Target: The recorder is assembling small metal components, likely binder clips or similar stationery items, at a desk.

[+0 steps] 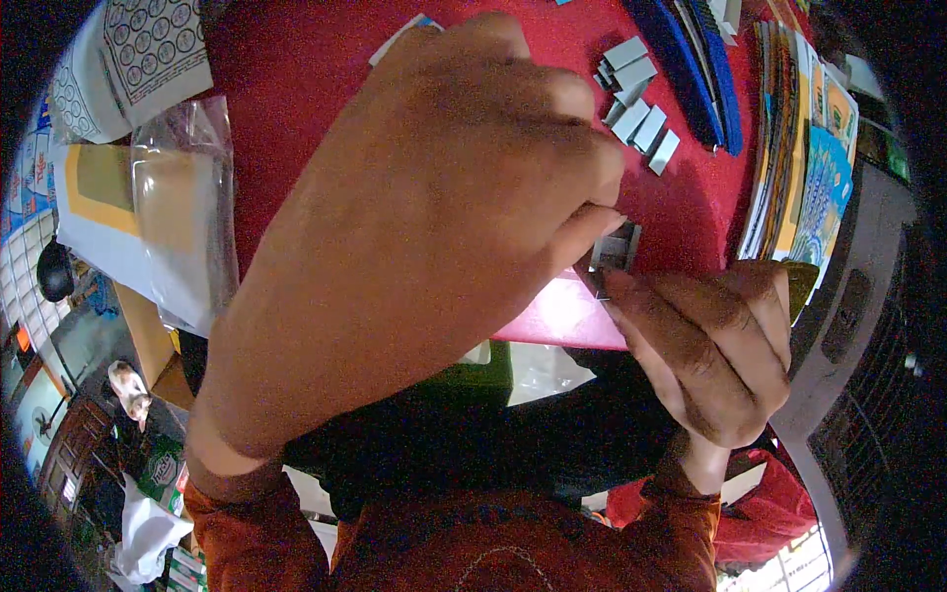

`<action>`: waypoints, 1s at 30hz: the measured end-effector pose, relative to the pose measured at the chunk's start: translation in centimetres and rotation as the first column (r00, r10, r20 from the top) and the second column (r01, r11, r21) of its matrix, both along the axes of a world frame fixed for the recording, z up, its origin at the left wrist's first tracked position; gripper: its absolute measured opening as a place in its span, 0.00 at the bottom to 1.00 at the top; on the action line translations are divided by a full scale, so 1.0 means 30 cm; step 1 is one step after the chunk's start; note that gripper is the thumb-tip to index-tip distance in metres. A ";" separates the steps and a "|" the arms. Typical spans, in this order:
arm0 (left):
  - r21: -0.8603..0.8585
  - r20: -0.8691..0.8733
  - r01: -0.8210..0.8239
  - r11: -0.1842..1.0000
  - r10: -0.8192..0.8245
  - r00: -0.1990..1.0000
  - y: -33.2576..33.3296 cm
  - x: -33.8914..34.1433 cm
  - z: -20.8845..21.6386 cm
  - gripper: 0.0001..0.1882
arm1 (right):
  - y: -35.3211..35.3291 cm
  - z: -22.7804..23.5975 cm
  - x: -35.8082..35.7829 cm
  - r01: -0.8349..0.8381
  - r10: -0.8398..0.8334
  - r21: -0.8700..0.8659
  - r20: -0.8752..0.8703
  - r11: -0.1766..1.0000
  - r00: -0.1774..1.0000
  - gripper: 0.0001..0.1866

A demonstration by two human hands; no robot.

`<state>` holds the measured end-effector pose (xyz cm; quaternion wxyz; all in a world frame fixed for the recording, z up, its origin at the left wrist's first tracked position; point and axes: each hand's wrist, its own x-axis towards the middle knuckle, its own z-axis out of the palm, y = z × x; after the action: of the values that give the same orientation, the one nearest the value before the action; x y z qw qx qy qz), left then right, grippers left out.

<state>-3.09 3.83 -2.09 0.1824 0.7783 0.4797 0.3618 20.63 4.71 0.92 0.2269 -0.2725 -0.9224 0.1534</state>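
Note:
My left hand [434, 178] reaches across the middle with its fingers curled in and the thumb pressed toward a small grey metal piece [616, 249]. My right hand [705, 345] comes from the lower right, and its fingertips pinch the lower end of that piece. Both hands meet at it over the red tabletop [681, 212]. Most of the piece is covered by fingers, so its kind is unclear. Beyond the hands lies a loose group of short silver strips [646, 128] that look like staple strips. The left fingertips are partly hidden.
A blue zip case [695, 79] lies at the far right, beside a stack of booklets [799, 148]. At the left are a clear plastic sleeve [182, 197] and printed paper [153, 54]. Bright light falls on the table's near edge [567, 311]. A cat [129, 390] is on the floor.

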 end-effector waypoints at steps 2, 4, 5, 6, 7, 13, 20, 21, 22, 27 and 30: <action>0.002 -0.007 -0.016 1.000 0.016 1.000 -0.006 0.000 -0.013 0.11 | 0.000 0.009 -0.003 0.007 -0.006 -0.011 0.014 1.000 1.000 0.19; 0.054 0.051 -0.013 0.998 0.010 0.999 -0.006 0.002 -0.038 0.11 | -0.001 0.013 -0.006 0.013 -0.013 -0.020 0.031 1.000 0.999 0.19; 0.054 0.054 -0.012 0.998 0.009 0.998 -0.001 0.000 -0.026 0.11 | -0.002 0.012 -0.006 0.023 -0.022 -0.016 0.034 1.000 0.999 0.19; 0.058 0.086 0.022 0.998 -0.027 0.996 0.006 -0.005 -0.003 0.11 | -0.002 0.010 -0.005 0.032 -0.032 -0.012 0.037 0.999 0.999 0.19; 0.062 0.118 0.056 0.996 -0.063 0.991 0.010 -0.007 0.007 0.11 | -0.003 0.010 -0.004 0.034 -0.033 -0.012 0.040 0.999 0.999 0.19; 0.019 0.103 0.038 0.999 -0.040 0.994 0.011 -0.006 0.006 0.12 | -0.005 0.015 -0.011 0.048 -0.047 -0.019 0.051 0.999 0.998 0.18; 0.021 0.070 0.027 0.999 -0.028 0.997 0.001 -0.010 -0.030 0.11 | -0.009 0.003 -0.020 0.056 -0.055 -0.019 0.030 0.998 0.998 0.19; 0.009 0.031 0.023 1.000 -0.023 0.999 0.003 -0.009 -0.017 0.11 | -0.010 0.000 -0.021 0.067 -0.066 -0.018 0.015 0.998 0.998 0.20; -0.004 -0.008 0.018 1.000 -0.018 1.000 0.006 -0.008 -0.009 0.10 | -0.008 -0.002 -0.019 0.069 -0.068 -0.018 0.018 0.997 0.997 0.20; -0.055 -0.011 0.034 0.998 -0.034 0.999 0.013 -0.023 0.015 0.09 | 0.018 0.032 -0.002 -0.006 0.008 -0.041 0.048 0.999 0.999 0.19; -0.038 0.081 0.028 0.999 -0.025 0.996 0.006 -0.014 -0.024 0.09 | 0.020 -0.014 0.010 0.051 -0.057 -0.041 -0.168 0.998 0.984 0.16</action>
<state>-3.50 4.02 -2.81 0.2217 0.7656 0.4687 0.3808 20.91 5.30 0.52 0.3036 -0.2873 -0.8891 0.1867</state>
